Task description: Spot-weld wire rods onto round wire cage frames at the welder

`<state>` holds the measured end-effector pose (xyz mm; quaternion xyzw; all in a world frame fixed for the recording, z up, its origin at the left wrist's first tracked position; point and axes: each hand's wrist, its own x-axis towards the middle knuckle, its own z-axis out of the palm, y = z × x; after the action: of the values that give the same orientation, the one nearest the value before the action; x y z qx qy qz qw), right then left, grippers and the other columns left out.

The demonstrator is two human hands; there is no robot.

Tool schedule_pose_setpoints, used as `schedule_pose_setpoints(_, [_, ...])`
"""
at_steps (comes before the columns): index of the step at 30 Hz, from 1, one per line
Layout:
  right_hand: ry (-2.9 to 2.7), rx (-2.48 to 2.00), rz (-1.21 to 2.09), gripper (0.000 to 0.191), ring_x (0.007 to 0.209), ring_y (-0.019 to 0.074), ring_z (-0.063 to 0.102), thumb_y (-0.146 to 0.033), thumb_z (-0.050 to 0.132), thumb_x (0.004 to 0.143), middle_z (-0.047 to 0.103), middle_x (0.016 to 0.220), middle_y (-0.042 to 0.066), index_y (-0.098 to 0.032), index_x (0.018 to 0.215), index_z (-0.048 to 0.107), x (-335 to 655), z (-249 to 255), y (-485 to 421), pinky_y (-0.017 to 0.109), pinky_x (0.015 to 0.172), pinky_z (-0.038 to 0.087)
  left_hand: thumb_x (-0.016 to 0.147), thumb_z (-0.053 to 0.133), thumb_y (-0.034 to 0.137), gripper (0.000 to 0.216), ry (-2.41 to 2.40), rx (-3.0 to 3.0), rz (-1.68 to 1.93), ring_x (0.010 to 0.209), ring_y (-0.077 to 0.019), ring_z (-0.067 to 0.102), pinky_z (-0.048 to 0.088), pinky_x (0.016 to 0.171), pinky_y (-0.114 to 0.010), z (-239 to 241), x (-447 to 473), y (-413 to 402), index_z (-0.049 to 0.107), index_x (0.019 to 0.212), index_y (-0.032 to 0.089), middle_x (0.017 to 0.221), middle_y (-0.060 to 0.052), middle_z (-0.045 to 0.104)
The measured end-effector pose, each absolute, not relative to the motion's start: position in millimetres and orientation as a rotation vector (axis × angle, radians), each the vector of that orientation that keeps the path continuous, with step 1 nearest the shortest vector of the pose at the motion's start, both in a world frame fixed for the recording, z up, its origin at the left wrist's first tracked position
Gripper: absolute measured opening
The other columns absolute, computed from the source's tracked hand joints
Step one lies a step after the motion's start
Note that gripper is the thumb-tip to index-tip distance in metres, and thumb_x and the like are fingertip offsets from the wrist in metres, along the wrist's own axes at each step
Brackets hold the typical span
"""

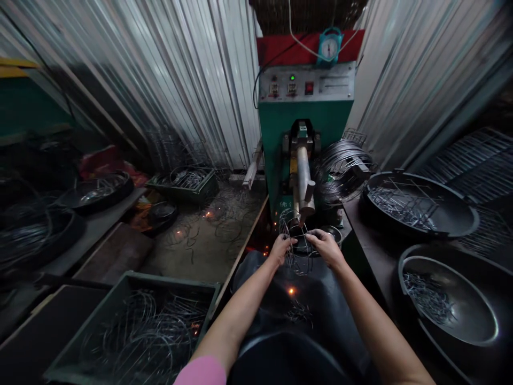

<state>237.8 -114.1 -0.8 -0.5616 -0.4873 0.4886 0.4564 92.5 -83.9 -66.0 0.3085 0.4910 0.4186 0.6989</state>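
Note:
Both hands are at the tip of a green spot welding machine (276, 125). My left hand (282, 248) is closed on a round wire frame (295, 263) made of thin bent metal wires. On the other side, my right hand (323, 246) pinches a thin metal wire (305, 233) against that frame, just below the welder's electrode (303, 214). The fingertips partly hide where the wires meet. A small heap of short wire pieces (298, 313) lies on the dark apron (340, 315) over my lap, and an orange spark glows just above it.
Left, a green bin (132, 278) holds wire frames; a smaller green crate (184, 187) stands behind it. Right are a black pan (452, 214) of wire parts and a metal bowl (476, 299) of short pieces. A wire coil (344, 166) hangs beside the machine. Sparks lie on the floor.

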Motion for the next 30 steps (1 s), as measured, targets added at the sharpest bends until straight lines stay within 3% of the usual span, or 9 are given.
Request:
schedule_pose_setpoints(8, [-1.182, -1.367, 1.275, 0.033, 0.07, 0.0149, 0.055, -0.042, 0.068, 0.063, 0.064, 0.08, 0.002, -0.019, 0.087, 0.065, 250, -15, -141, 0.026, 0.064, 0.042, 0.052, 0.067, 0.034, 0.038, 1.053, 0.66, 0.934, 0.044, -0.0034, 0.031, 0.022, 0.04, -0.016, -71, 93, -85, 0.044, 0.078, 0.02, 0.06, 0.008, 0.038])
schedule_pose_setpoints(18, [-1.165, -1.352, 1.259, 0.03, 0.058, 0.0129, 0.051, -0.042, 0.066, 0.064, 0.06, 0.066, 0.0, -0.017, 0.08, 0.063, 237, -4, -116, 0.027, 0.056, 0.042, 0.052, 0.067, 0.038, 0.035, 1.096, 0.519, 0.873, 0.038, -0.0022, 0.021, 0.014, 0.038, -0.018, -60, 97, -73, 0.042, 0.068, 0.019, 0.052, 0.01, 0.028])
schedule_pose_setpoints(23, [-1.182, -1.355, 1.237, 0.032, 0.065, 0.0139, 0.053, -0.041, 0.065, 0.065, 0.063, 0.075, 0.001, -0.017, 0.085, 0.063, 241, -10, -127, 0.027, 0.061, 0.042, 0.054, 0.068, 0.039, 0.036, 1.102, 0.527, 0.878, 0.037, -0.0021, 0.022, 0.014, 0.038, -0.018, -58, 96, -74, 0.046, 0.073, 0.019, 0.051, 0.01, 0.028])
schedule_pose_setpoints(30, [-1.25, -1.383, 1.279, 0.027, 0.06, 0.0119, 0.048, -0.045, 0.062, 0.069, 0.055, 0.064, -0.002, -0.017, 0.071, 0.06, 245, -19, -144, 0.025, 0.058, 0.038, 0.061, 0.067, 0.046, 0.036, 1.102, 0.461, 0.782, 0.036, -0.002, 0.019, 0.013, 0.039, -0.017, -63, 93, -70, 0.051, 0.079, 0.019, 0.051, 0.01, 0.028])
